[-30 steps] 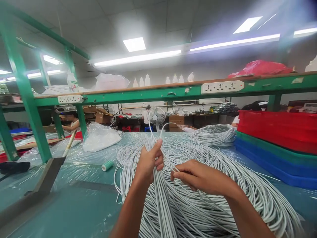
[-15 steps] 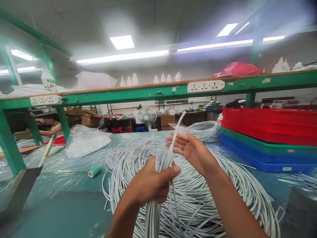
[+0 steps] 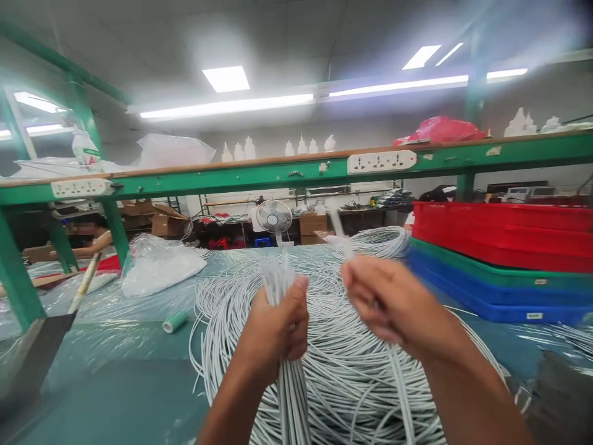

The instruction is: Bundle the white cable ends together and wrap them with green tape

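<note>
White cables (image 3: 352,371), green bench frame (image 3: 278,176), red (image 3: 504,232) and blue trays (image 3: 463,296).

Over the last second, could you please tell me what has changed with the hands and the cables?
The right hand left the tips of the cable bundle, swung right and closed, seemingly on a single cable; motion blurs it. The left hand stays clamped on the bundle above the cable coil.

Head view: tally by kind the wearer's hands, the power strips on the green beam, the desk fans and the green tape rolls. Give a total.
Wearer's hands: 2 (left hand with a grip on the cable bundle; right hand blurred)
Power strips: 2
Desk fan: 1
Green tape roll: 1
Total: 6
</note>
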A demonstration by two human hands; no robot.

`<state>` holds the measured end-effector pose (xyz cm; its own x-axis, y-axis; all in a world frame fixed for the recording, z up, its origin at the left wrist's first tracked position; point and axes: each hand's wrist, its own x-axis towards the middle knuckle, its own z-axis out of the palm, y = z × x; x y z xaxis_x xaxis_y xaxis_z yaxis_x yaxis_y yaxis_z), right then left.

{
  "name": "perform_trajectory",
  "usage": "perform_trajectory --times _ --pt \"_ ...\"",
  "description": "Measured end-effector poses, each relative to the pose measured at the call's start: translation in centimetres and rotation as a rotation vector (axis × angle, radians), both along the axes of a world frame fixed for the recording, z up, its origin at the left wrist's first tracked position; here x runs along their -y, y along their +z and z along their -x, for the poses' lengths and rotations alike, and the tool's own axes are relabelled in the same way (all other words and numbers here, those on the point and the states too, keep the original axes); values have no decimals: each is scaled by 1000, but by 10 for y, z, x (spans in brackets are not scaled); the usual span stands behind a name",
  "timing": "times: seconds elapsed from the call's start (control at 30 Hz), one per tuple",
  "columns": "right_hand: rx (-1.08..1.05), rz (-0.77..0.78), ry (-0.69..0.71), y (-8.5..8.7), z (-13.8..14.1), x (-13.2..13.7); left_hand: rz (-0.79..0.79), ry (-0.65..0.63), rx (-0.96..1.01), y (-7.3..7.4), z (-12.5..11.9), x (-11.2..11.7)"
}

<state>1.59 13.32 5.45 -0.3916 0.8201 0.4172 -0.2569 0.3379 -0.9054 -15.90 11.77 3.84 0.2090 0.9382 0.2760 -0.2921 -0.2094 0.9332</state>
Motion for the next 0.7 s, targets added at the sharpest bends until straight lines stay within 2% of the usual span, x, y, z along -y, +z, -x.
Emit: perform_trajectory --times 0.07,0.1,0.3,0.43,0.57,0.7 --pt "288 12 137 -5 12 10 -60 81 121 3 9 -4" --pt "389 -9 154 -9 20 15 -85 117 173 5 13 -6" --pt "697 -271 -24 -20 52 25 -130 207 278 6 20 -14" --pt "682 -460 -108 -18 55 23 -144 219 262 4 19 -15" --pt "623 -615 -318 -20 57 17 -162 258 130 1 19 -13" --pt "543 -653 -364 -26 62 11 -148 307 -9 -1 17 -9"
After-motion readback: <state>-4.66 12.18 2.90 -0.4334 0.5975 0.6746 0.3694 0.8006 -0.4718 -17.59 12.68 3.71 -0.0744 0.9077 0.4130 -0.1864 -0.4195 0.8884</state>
